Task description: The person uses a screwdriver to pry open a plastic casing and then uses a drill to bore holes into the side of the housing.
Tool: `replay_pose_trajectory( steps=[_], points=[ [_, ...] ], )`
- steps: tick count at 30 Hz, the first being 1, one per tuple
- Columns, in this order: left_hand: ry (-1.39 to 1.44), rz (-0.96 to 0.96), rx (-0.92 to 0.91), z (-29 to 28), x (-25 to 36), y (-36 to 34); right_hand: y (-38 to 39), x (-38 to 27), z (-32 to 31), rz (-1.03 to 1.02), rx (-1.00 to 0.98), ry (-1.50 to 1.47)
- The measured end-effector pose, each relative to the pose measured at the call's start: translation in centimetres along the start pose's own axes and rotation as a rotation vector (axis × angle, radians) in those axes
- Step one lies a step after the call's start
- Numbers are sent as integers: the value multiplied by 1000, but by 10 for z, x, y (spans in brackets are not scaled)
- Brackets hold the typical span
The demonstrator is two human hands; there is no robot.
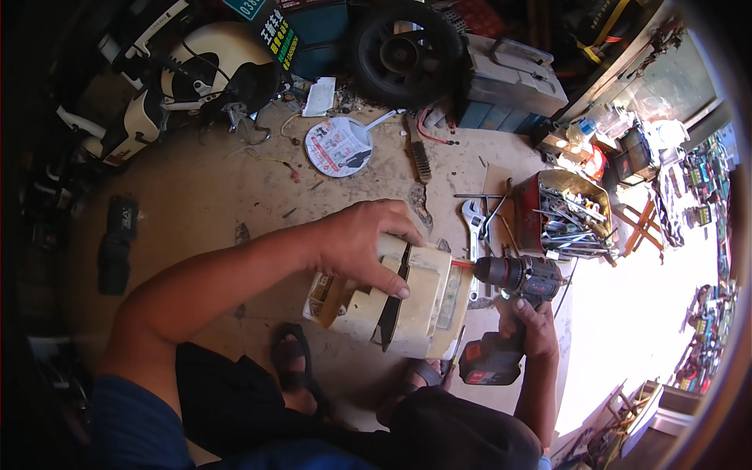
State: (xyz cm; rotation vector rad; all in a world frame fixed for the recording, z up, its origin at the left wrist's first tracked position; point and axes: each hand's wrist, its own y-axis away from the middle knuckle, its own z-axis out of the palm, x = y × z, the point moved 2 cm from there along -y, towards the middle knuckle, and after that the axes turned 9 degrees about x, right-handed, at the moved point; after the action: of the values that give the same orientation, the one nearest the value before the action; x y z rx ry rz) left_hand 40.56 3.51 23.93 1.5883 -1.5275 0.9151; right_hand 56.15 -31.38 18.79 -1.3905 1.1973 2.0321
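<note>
My left hand (362, 244) is closed over the top of a worn cream plastic casing (423, 301), thumb and fingers spanning a dark seam across it. The casing lies on its side above the floor, between my knees and the tools. In my right hand (537, 327) is a black cordless drill (517, 274), gripped by its handle, its battery pack (489, 360) hanging below. The drill points left. Its red bit (462, 264) reaches the casing's right end; whether the tip sits in a screw is hidden.
An adjustable wrench (473, 218) lies just beyond the drill, beside a red tin (529, 223) full of tools. Farther off are a wire brush (421, 157), a round hand fan (338, 146), a black wheel (403, 55) and a toolbox (509, 90). A white scooter (133, 129) stands far left.
</note>
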Motion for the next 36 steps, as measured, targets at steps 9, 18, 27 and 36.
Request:
replay_pose_trajectory(
  steps=[9, 18, 27, 36],
  points=[
    [32, -74, -27, 0, 2, -1, -3, 7, -6, -26, -9, 45],
    [19, -125, -40, -4, 8, -2, -5, 10, -9, -29, -41, 74],
    [-46, -118, -48, -3, 7, -6, -9, 14, -13, -53, -53, 53],
    [-6, -151, -41, -4, 7, -6, -4, 4, -3, -10, -12, -6]
  ],
)
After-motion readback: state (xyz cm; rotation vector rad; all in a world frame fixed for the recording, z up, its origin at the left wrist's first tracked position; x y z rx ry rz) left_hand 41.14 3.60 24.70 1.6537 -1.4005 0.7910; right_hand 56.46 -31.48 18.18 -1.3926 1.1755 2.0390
